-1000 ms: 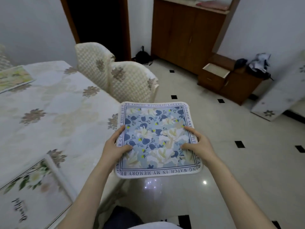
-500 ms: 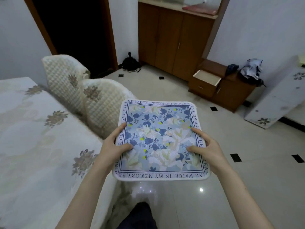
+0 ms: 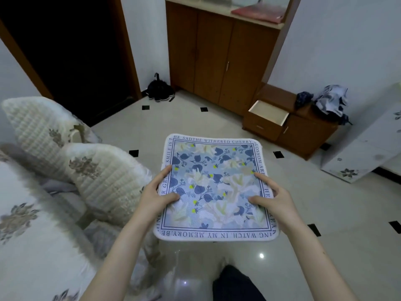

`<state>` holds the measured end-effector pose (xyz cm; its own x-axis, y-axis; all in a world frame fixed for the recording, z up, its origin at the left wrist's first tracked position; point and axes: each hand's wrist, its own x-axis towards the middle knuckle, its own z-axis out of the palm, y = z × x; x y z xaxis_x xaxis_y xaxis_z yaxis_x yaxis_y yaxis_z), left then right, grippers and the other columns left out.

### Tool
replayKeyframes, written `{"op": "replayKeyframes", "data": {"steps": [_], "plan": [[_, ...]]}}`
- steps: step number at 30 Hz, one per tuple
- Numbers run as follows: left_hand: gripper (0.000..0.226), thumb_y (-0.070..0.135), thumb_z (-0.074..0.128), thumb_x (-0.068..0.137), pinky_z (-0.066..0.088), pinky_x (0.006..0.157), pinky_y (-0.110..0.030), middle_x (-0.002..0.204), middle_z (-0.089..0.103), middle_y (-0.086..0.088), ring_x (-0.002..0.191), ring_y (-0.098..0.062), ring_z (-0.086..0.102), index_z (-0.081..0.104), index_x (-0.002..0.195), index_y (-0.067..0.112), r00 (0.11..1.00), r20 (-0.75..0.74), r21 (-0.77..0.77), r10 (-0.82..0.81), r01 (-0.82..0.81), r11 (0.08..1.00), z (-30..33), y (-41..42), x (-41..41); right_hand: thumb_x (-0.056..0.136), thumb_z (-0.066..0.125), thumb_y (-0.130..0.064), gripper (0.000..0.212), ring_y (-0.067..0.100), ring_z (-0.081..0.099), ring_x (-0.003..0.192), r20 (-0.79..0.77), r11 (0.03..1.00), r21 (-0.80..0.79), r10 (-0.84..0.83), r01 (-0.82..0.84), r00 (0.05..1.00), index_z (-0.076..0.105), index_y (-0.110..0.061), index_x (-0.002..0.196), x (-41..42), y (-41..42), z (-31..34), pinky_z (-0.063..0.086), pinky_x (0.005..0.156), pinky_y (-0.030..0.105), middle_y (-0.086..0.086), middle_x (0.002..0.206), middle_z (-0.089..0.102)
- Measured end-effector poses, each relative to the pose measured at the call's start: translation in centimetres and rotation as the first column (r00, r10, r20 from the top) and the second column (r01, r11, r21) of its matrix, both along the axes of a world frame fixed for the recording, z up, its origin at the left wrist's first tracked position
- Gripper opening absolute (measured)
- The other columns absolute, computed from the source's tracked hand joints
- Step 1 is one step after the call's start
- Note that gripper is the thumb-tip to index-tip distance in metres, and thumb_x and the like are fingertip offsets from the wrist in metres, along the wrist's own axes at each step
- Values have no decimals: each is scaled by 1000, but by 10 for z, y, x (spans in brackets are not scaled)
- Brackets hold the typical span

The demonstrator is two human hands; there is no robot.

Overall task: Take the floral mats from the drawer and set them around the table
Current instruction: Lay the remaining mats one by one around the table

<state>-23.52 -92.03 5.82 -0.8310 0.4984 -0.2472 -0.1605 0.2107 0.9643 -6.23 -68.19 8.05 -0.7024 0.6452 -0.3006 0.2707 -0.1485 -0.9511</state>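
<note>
A square blue floral mat (image 3: pixel 213 183) with a white lettered border is held flat in the air above the tiled floor. My left hand (image 3: pixel 155 195) grips its left edge, thumb on top. My right hand (image 3: pixel 274 197) grips its right edge the same way. The open drawer (image 3: pixel 268 112) of a low wooden cabinet stands across the room at the right; its inside looks bare from here. The table (image 3: pixel 28 231) with its pale flowered cloth lies at the lower left, beside the mat.
Two chairs with quilted cream covers (image 3: pixel 104 179) stand along the table's edge, left of the mat. A tall wooden cupboard (image 3: pixel 217 57) stands at the back, a dark doorway (image 3: pixel 71 51) at the back left. A white flowered panel (image 3: pixel 368 140) leans at the right.
The view has swung right, away from the table; the mats lying on it have left the frame. The held mat stays in both hands and now hangs over the floor past the table's edge.
</note>
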Motion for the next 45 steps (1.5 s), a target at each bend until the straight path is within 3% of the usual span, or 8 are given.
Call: {"op": "replayKeyframes", "data": {"steps": [8, 12, 17, 24, 29, 34, 39, 45], "plan": [[75, -7, 67, 77, 54, 57, -21, 95, 72, 16, 77, -13, 71, 51, 128, 47, 976, 78, 16, 204, -206, 978, -5, 108, -93, 71, 73, 13, 72, 31, 72, 79, 2, 981, -57, 187, -186, 982, 61, -32, 125, -145, 131, -7, 60, 59, 38, 4, 105, 71], [77, -11, 66, 75, 59, 72, -32, 107, 71, 6, 87, -17, 71, 52, 131, 40, 939, 61, 5, 338, -339, 941, 1, 148, -136, 71, 73, 14, 70, 30, 72, 79, 5, 948, -59, 314, -314, 949, 61, -30, 124, -222, 183, 1, 60, 58, 37, 1, 103, 71], [77, -12, 65, 75, 58, 69, -25, 105, 71, 9, 87, -15, 70, 52, 131, 39, 856, 66, -13, 512, -512, 859, 5, 165, -182, 70, 75, 11, 67, 28, 72, 85, 24, 877, -37, 481, -480, 877, 64, -34, 119, -322, 214, -8, 60, 67, 45, 3, 107, 72], [75, -11, 67, 75, 53, 62, -14, 93, 71, 23, 79, 0, 68, 52, 130, 39, 732, 26, -65, 681, -679, 731, -4, 137, -264, 69, 75, 10, 66, 24, 72, 86, 31, 754, -57, 656, -654, 754, 64, -34, 118, -468, 189, -29, 60, 70, 41, 1, 107, 71], [74, -10, 66, 77, 55, 63, -20, 103, 71, 13, 82, -8, 70, 53, 128, 41, 634, 54, 2, 772, -773, 635, -12, 105, -342, 70, 74, 12, 66, 23, 72, 84, 4, 675, -35, 737, -737, 675, 64, -31, 120, -580, 148, -29, 60, 66, 35, 1, 105, 71], [74, -8, 67, 77, 57, 66, -26, 105, 72, 8, 84, -14, 71, 53, 128, 44, 578, 62, 31, 813, -816, 578, -4, 70, -433, 71, 74, 12, 66, 26, 72, 85, -11, 622, -3, 783, -783, 622, 64, -32, 119, -693, 109, -16, 60, 68, 41, 3, 105, 72], [73, -8, 67, 78, 55, 59, -20, 107, 69, 8, 80, -9, 71, 51, 131, 40, 534, 47, 32, 844, -846, 533, 7, 48, -502, 71, 74, 11, 66, 25, 72, 86, -15, 575, -11, 818, -818, 575, 63, -30, 122, -777, 82, -9, 60, 67, 41, 3, 105, 72], [72, -10, 66, 78, 55, 60, -20, 110, 68, 5, 82, -9, 70, 52, 131, 36, 392, 52, 43, 919, -920, 390, 0, 30, -594, 71, 75, 9, 67, 24, 71, 89, -13, 452, 8, 892, -892, 452, 63, -35, 120, -906, 44, -16, 60, 70, 41, 2, 109, 71]]}}
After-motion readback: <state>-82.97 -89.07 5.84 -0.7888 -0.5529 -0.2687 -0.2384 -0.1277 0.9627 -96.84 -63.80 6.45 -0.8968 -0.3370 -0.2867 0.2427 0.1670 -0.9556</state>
